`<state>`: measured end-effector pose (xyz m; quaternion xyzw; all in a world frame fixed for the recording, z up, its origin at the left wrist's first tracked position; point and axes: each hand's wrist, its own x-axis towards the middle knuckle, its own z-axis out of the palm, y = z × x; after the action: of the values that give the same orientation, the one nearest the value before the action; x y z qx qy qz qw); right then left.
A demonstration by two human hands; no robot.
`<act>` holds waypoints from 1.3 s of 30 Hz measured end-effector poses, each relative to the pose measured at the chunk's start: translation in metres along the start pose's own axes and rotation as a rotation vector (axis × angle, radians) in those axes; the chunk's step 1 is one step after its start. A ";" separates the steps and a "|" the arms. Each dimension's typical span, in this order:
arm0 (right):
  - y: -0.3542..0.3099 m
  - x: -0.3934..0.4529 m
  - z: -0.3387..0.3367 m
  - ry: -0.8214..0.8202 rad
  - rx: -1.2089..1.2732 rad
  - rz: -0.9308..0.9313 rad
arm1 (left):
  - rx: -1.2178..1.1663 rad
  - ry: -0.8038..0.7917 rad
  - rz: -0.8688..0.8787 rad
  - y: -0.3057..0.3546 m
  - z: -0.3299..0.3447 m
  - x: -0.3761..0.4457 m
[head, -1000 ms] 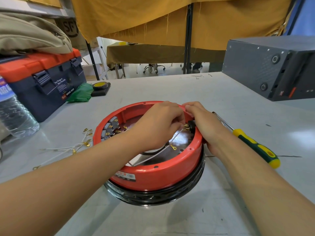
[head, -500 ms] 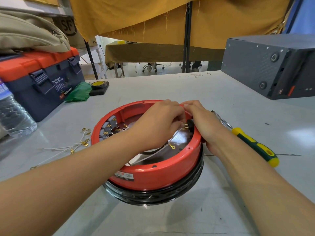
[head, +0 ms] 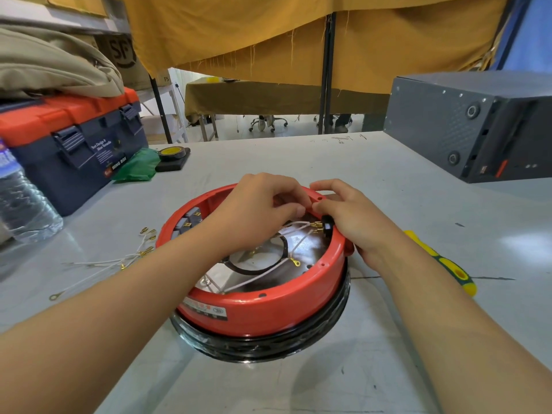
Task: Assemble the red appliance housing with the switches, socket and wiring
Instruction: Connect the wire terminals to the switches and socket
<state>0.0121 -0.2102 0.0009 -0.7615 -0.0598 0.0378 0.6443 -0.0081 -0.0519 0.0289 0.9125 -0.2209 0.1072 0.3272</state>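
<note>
red housing (head: 263, 312) sits upside-down at centre of grey table (head: 388, 204), on a black ring base (head: 268, 345), open side up. both forearms reach in from near edge and meet over far-right rim. left hand (head: 257, 210) knuckles up, wrist above the opening, fingers curled down inside far wall; thumb and forefinger look pinched on sth small, prob. a wire end, cannot tell for sure. right hand (head: 355, 222) lies across the rim, palm outside the wall, fingers bent over the top edge, tips meeting left hand's. black socket (head: 328, 227) seated in right wall just below right fingers, brass terminals w/ white wires (head: 263, 273) running across shiny inner plate. grey switches (head: 191, 219) on left inner wall. loose wires w/ brass lugs (head: 119, 259) on table left of housing. screwdriver (head: 442, 264), yellow-green handle, partly under right forearm. toolbox (head: 74, 144) far left.
</note>
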 end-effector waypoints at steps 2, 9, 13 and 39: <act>0.000 0.001 -0.001 0.008 0.014 0.004 | 0.004 -0.021 -0.020 -0.001 -0.005 -0.002; 0.001 0.002 -0.002 0.060 0.023 0.012 | 0.067 0.066 -0.086 -0.011 -0.024 -0.019; 0.004 0.003 -0.002 0.089 -0.022 -0.023 | 0.220 0.152 -0.164 -0.025 -0.038 -0.032; 0.001 0.004 -0.017 0.022 0.017 -0.041 | -0.103 0.067 -0.430 -0.054 -0.051 -0.034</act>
<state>0.0181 -0.2262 0.0029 -0.7549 -0.0679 0.0169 0.6521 -0.0149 0.0292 0.0262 0.9165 -0.0155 0.0538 0.3961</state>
